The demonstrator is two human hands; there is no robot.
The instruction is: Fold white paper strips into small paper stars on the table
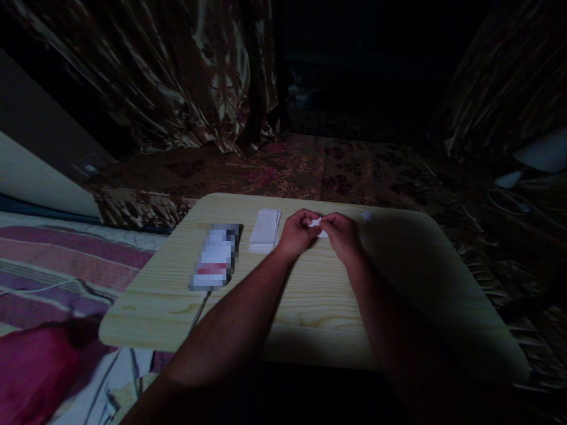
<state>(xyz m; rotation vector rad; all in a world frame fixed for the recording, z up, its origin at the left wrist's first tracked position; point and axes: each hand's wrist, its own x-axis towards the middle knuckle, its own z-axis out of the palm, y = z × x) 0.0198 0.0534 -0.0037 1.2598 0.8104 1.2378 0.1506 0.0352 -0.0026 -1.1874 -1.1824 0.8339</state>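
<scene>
Over the far part of a small wooden table [319, 301], my two hands meet around a small white piece of paper [315, 223]. The fingers of my left hand [299, 233] are closed on its left side. From the right, my right hand [340, 233] pinches the same paper between thumb and fingers. The paper looks folded, but its exact shape is partly hidden by my fingers. A stack of white paper strips [266, 229] lies just left of my left hand. Beyond my right hand sits a small folded paper star [366, 216].
A phone [215, 257], its screen blurred out, lies on the table's left with a cable [200, 313] running off the near edge. Left of the table is a striped bed [39, 265] with a red cloth [39, 366]. Patterned curtains [212, 71] hang behind; a white lamp [543, 152] stands at right.
</scene>
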